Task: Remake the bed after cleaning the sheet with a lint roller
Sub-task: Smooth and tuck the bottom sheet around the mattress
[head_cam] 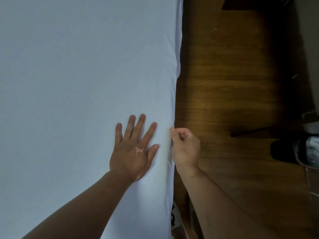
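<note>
Your left hand (133, 150) lies flat, fingers released, on the sheet (69, 75), whose edge runs straight ahead beside your right hand (185, 147), its curled fingers pinching it

Sheet (77, 75) left, floor (233, 83) right; left hand (133, 152) flat on sheet, right hand (184, 147) at sheet edge.

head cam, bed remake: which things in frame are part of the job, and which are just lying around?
Job:
- sheet
- left hand, flat on the sheet
- right hand, pinching the sheet's edge at the bed's side

Lying about:
- wooden floor
- dark object on the floor at far right, too blurred to identify
</note>
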